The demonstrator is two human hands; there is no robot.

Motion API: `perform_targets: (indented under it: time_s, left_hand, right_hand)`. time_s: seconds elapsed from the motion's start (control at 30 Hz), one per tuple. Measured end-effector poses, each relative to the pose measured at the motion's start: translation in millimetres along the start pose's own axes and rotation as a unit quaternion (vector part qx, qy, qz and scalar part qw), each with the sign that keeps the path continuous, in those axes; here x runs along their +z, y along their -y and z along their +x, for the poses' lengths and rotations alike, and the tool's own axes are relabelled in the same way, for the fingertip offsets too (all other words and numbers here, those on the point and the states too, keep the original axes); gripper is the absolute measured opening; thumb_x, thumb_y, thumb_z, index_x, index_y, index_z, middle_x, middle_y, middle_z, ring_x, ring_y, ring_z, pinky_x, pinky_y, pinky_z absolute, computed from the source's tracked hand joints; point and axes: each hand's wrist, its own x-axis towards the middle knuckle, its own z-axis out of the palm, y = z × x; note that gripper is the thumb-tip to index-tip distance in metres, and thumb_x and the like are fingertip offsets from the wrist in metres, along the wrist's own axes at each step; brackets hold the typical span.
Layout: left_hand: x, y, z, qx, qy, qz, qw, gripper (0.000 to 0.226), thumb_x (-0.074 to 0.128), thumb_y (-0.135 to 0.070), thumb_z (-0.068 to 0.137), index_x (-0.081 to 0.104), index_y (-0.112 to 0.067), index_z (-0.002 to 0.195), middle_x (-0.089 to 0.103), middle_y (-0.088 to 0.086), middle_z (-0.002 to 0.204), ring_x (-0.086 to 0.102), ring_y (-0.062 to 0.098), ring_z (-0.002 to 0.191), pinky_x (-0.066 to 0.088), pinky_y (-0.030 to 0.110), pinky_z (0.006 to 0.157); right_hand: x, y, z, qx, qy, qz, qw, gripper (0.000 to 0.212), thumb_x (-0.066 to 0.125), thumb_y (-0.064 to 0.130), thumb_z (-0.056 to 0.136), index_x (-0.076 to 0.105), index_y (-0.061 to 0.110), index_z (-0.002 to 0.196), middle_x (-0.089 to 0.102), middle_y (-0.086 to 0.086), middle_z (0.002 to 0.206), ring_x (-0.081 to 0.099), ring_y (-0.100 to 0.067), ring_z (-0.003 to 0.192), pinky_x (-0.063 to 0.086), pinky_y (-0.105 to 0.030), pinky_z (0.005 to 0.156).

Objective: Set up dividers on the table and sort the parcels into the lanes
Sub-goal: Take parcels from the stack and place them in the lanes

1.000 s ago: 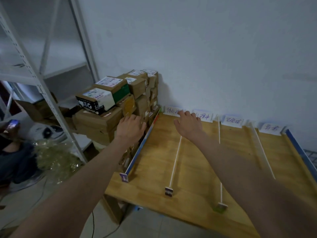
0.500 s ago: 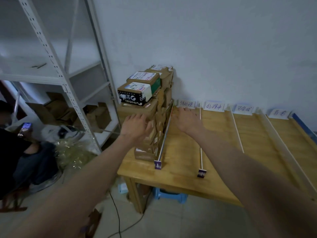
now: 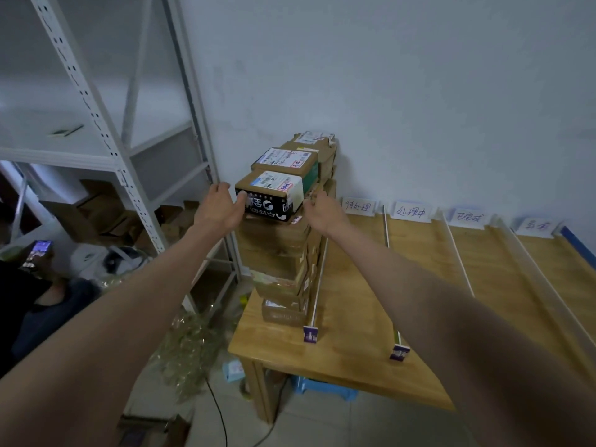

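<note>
Head view | your left hand (image 3: 219, 210) and right hand (image 3: 324, 213) flank the top parcel (image 3: 270, 197) | fingers loosely spread, touching its sides | parcel's long axis runs left-right atop the stack (image 3: 283, 256) on the surface (image 3: 354, 317).

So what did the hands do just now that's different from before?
Both hands went up from lower down to the top box. The left hand now touches its left end and the right hand its right side. The pile of boxes, the dividers and the labels stayed put.
</note>
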Motion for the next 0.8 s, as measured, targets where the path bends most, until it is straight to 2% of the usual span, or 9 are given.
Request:
perform_targets:
  time_s: [0.13, 0.23, 0.3, 0.43, 0.5, 0.57, 0.7, 0.8]
  left_hand:
    - [13.7, -3.3, 36.0, -0.058, 0.021, -0.068, 0.996, 0.067, 0.034, -0.049, 0.101, 0.030, -0.004, 0.151, 0.035, 0.019, 0.154, 0.035, 0.034, 0.140, 0.034, 0.046, 0.111]
    - [26.3, -9.0, 48.8, -0.107, 0.039, -0.155, 0.981, 0.064, 0.038, -0.051, 0.100, 0.041, -0.001, 0.141, 0.050, 0.019, 0.140, 0.051, 0.035, 0.124, 0.045, 0.043, 0.099]
    - [33.3, -14.3, 50.0, -0.124, 0.041, -0.200, 0.971, 0.060, 0.041, -0.049, 0.099, 0.043, -0.002, 0.136, 0.054, 0.017, 0.135, 0.054, 0.034, 0.118, 0.048, 0.044, 0.098]
    - [34.6, -25.8, 41.9, -0.142, 0.000, -0.228, 0.963, 0.058, 0.041, -0.046, 0.099, 0.038, -0.005, 0.139, 0.048, 0.016, 0.140, 0.050, 0.033, 0.124, 0.043, 0.049, 0.104]
    - [28.8, -30.3, 34.8, -0.124, -0.029, -0.236, 0.963, 0.055, 0.039, -0.044, 0.100, 0.039, -0.005, 0.138, 0.047, 0.015, 0.141, 0.049, 0.032, 0.124, 0.042, 0.048, 0.104]
    - [21.3, -35.1, 26.9, -0.089, -0.055, -0.245, 0.964, 0.050, 0.037, -0.042, 0.101, 0.042, -0.005, 0.134, 0.048, 0.014, 0.138, 0.049, 0.030, 0.123, 0.042, 0.047, 0.104]
    - [9.5, -51.8, 12.1, -0.022, -0.048, -0.282, 0.958, 0.041, 0.040, -0.040, 0.100, 0.044, -0.010, 0.128, 0.050, 0.011, 0.132, 0.054, 0.023, 0.115, 0.047, 0.047, 0.100]
    - [7.7, -73.7, -0.3, 0.035, -0.026, -0.307, 0.951, 0.030, 0.042, -0.038, 0.100, 0.046, -0.016, 0.121, 0.052, 0.009, 0.128, 0.058, 0.020, 0.109, 0.052, 0.041, 0.092]
  right_hand:
    - [4.7, 7.6, 26.7, 0.035, 0.033, 0.082, 0.995, 0.037, 0.037, 0.025, 0.103, 0.050, 0.005, 0.132, 0.059, -0.016, 0.130, 0.057, -0.031, 0.115, 0.048, -0.036, 0.092]
    - [7.1, 13.2, 35.1, 0.049, 0.053, 0.100, 0.992, 0.038, 0.034, 0.025, 0.105, 0.055, 0.005, 0.130, 0.059, -0.014, 0.132, 0.056, -0.029, 0.118, 0.047, -0.035, 0.094]
    - [7.3, 15.7, 37.5, 0.055, 0.057, 0.118, 0.990, 0.039, 0.033, 0.025, 0.106, 0.057, 0.006, 0.130, 0.059, -0.013, 0.133, 0.056, -0.028, 0.120, 0.048, -0.036, 0.096]
    - [5.1, 17.8, 36.0, 0.086, 0.056, 0.200, 0.974, 0.043, 0.035, 0.028, 0.106, 0.045, 0.006, 0.142, 0.052, -0.012, 0.144, 0.051, -0.028, 0.129, 0.045, -0.044, 0.107]
    - [0.5, 16.6, 31.2, 0.093, 0.052, 0.242, 0.964, 0.047, 0.035, 0.031, 0.107, 0.038, 0.008, 0.147, 0.050, -0.012, 0.146, 0.055, -0.028, 0.125, 0.047, -0.045, 0.106]
    - [-8.4, 15.2, 23.4, 0.100, 0.050, 0.280, 0.953, 0.050, 0.035, 0.038, 0.106, 0.040, 0.008, 0.146, 0.053, -0.012, 0.142, 0.065, -0.027, 0.109, 0.052, -0.042, 0.100]
    - [-31.2, 7.2, 4.9, 0.109, 0.050, 0.328, 0.937, 0.069, 0.045, 0.057, 0.098, 0.038, 0.009, 0.146, 0.052, -0.016, 0.142, 0.071, -0.029, 0.094, 0.058, -0.040, 0.090]
    - [-51.6, -3.6, -15.0, 0.097, 0.050, 0.318, 0.942, 0.061, 0.056, 0.060, 0.092, 0.048, 0.011, 0.128, 0.059, -0.015, 0.135, 0.074, -0.027, 0.081, 0.061, -0.035, 0.078]
